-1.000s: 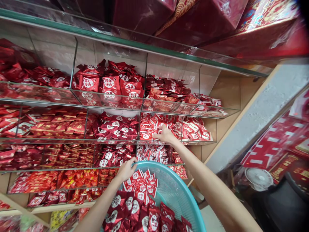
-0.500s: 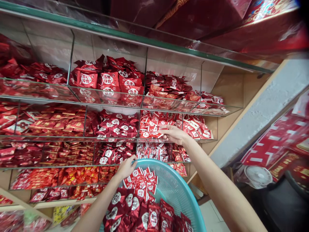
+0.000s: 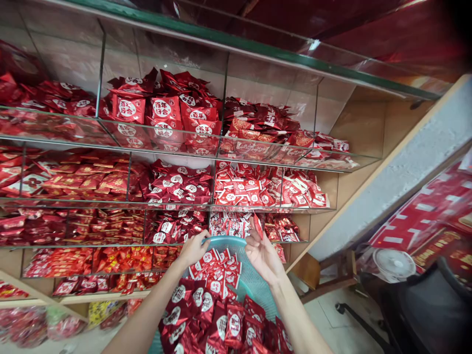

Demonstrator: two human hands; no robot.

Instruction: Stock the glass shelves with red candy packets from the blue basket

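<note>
My left hand [image 3: 194, 251] is closed on the rim of a turquoise plastic basket [image 3: 225, 240], fingers hooked over its far edge. Inside the basket lie small red packets [image 3: 215, 268] with white labels towards the back, and larger dark red packets [image 3: 221, 327] with white round labels nearer me. Over the basket's right part is my right hand [image 3: 262, 255], palm turned up, its fingers closed on a small red packet [image 3: 257, 226]. Just beyond, on the glass shelf, similar small red packets [image 3: 239, 187] fill a compartment.
Glass shelves [image 3: 184, 204] with upright dividers hold rows of red packets. A wooden side panel [image 3: 363, 132] closes the shelving on the right. A black chair [image 3: 438, 305] and a white round lid [image 3: 394, 264] are at the lower right. Plastic bags [image 3: 27, 324] lie at the lower left.
My right hand has come down and back from the small-packet compartment to above the basket, with a small red packet in its fingers. My left hand stays on the rim.
</note>
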